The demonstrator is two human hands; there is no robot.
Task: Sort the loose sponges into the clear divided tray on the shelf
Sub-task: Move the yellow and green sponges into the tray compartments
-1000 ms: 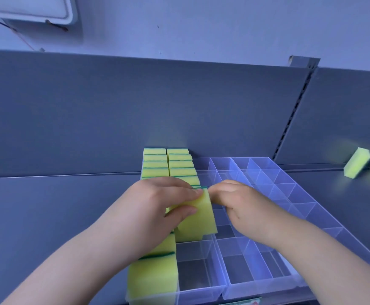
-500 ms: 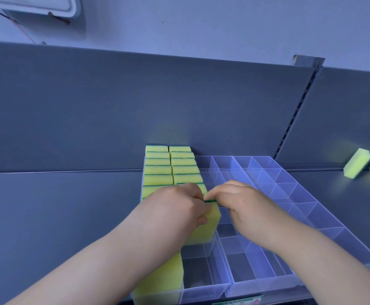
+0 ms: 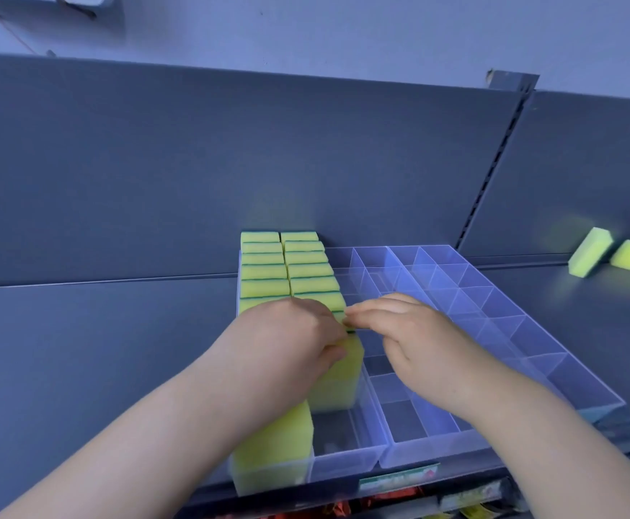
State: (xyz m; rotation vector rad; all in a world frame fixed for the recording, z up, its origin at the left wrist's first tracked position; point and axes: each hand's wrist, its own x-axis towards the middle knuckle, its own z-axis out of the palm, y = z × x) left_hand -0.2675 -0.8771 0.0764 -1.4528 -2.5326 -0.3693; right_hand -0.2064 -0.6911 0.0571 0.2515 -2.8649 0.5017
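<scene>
The left hand is clamped on a yellow sponge: its fingers are curled over the top and the thumb presses on the near face. This sponge stands upright in the second column of the clear tray, counted from the tray's left side, about half way between its front and back. The right hand lies over the middle of the tray with the fingers stretched nearly straight and close together; the fingertips touch the upper right edge of the same sponge. The thumb of this hand is hidden.

Behind the hands, the packed sponges fill the two left columns of the tray up to its back wall, all on edge, with thin green lines between them. In the front left corner of the tray stands one front sponge, upright, partly behind the left forearm. The other compartments to the right are transparent and show only the bottom.

The tray sits on a grey shelf. Well apart from the tray, to its right, two loose sponges lie just beside each other near the grey back panel.
</scene>
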